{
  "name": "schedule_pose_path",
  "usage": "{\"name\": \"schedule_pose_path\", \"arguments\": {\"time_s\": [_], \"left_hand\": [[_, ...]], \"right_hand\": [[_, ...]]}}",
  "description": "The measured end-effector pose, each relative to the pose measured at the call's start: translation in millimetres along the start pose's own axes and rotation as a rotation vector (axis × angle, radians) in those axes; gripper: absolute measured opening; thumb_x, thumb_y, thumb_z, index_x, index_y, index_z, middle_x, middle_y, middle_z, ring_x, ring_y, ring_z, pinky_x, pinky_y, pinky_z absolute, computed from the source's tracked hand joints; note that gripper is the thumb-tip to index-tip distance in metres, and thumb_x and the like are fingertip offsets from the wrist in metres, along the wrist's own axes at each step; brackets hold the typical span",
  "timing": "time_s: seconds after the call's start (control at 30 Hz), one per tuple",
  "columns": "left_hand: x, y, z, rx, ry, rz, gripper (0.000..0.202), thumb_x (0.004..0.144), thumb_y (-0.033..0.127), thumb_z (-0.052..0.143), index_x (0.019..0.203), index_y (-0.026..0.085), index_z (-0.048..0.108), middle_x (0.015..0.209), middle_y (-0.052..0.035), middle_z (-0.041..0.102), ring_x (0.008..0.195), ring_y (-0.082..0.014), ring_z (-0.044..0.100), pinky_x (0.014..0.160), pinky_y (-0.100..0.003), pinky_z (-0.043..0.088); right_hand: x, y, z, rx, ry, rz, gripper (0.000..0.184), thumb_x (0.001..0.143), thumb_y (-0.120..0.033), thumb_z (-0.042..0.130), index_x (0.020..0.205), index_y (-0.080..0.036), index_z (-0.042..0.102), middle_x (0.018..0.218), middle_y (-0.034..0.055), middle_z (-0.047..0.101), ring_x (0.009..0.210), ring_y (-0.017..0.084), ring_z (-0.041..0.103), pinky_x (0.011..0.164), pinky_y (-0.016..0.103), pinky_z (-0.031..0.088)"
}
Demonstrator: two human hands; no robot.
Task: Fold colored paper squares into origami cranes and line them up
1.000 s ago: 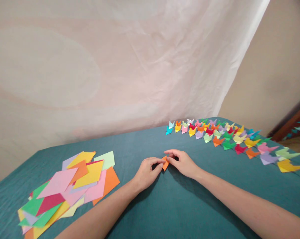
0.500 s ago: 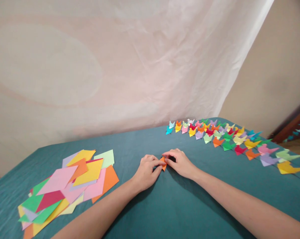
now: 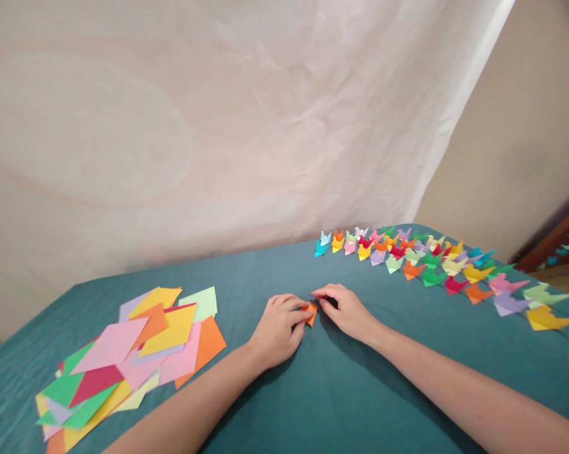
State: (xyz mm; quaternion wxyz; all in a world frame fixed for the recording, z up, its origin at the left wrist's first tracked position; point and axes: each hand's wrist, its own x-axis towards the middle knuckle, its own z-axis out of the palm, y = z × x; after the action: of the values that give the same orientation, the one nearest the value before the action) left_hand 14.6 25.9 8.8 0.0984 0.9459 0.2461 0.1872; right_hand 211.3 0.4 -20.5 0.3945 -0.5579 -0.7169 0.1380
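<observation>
A small piece of folded orange paper [image 3: 312, 313] lies on the dark green tablecloth in front of me. My left hand [image 3: 280, 328] has its fingertips on the paper's left side, covering part of it, and holds it against the cloth. Just to the right, my right hand [image 3: 344, 310] is slightly away from the paper. Its thumb and index finger are apart, with nothing visible between them; the other fingers are curled and partly hidden.
Loose coloured paper sheets [image 3: 118, 347] lie in an overlapping pile at the left. Several rows of folded paper birds [image 3: 454, 267] stand at the right and far right of the table [image 3: 246, 271]. A pale cloth [image 3: 265, 126] hangs behind.
My right hand's fingers have come off the orange paper and moved slightly right. My left fingers remain on it, and more of its right side shows.
</observation>
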Motion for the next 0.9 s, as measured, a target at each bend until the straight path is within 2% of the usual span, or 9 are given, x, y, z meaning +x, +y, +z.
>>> {"name": "schedule_pose_path", "arguments": {"time_s": [0.13, 0.23, 0.53, 0.9], "left_hand": [[1, -2, -1.3, 0.025, -0.019, 0.034, 0.032, 0.087, 0.015, 0.044, 0.113, 0.025, 0.059, 0.114, -0.0008, 0.061, 0.11, -0.0208, 0.044, 0.099, -0.041, 0.03], [2, -2, -3.0, 0.042, -0.036, 0.049, 0.035, 0.087, 0.015, 0.043, 0.118, 0.025, 0.056, 0.115, -0.0022, 0.059, 0.109, -0.021, 0.044, 0.099, -0.04, 0.031], [1, -2, -3.8, 0.031, -0.079, 0.052, 0.038, 0.087, 0.016, 0.041, 0.123, 0.025, 0.051, 0.12, -0.0032, 0.055, 0.111, -0.0222, 0.041, 0.1, -0.042, 0.03], [2, -2, -3.3, 0.062, -0.1, 0.053, 0.037, 0.088, 0.017, 0.039, 0.122, 0.024, 0.051, 0.118, -0.0049, 0.053, 0.11, -0.0227, 0.04, 0.1, -0.042, 0.03]], "right_hand": [[-7, 3, -6, -0.106, -0.05, -0.106, 0.035, 0.076, -0.001, 0.045, 0.092, -0.02, 0.069, 0.094, 0.0031, 0.067, 0.088, 0.017, 0.057, 0.083, 0.031, 0.043], [-13, 0, -11, -0.214, -0.088, -0.163, 0.038, 0.077, -0.001, 0.044, 0.095, -0.021, 0.069, 0.096, 0.003, 0.066, 0.09, 0.017, 0.056, 0.084, 0.032, 0.043], [-17, -13, -14, -0.401, -0.145, -0.276, 0.034, 0.083, -0.007, 0.046, 0.104, -0.025, 0.067, 0.099, 0.005, 0.064, 0.093, 0.019, 0.054, 0.082, 0.033, 0.042], [-17, -24, -14, -0.615, -0.225, -0.347, 0.025, 0.089, -0.012, 0.044, 0.1, -0.016, 0.066, 0.093, 0.0083, 0.06, 0.085, 0.02, 0.05, 0.074, 0.033, 0.041]]}}
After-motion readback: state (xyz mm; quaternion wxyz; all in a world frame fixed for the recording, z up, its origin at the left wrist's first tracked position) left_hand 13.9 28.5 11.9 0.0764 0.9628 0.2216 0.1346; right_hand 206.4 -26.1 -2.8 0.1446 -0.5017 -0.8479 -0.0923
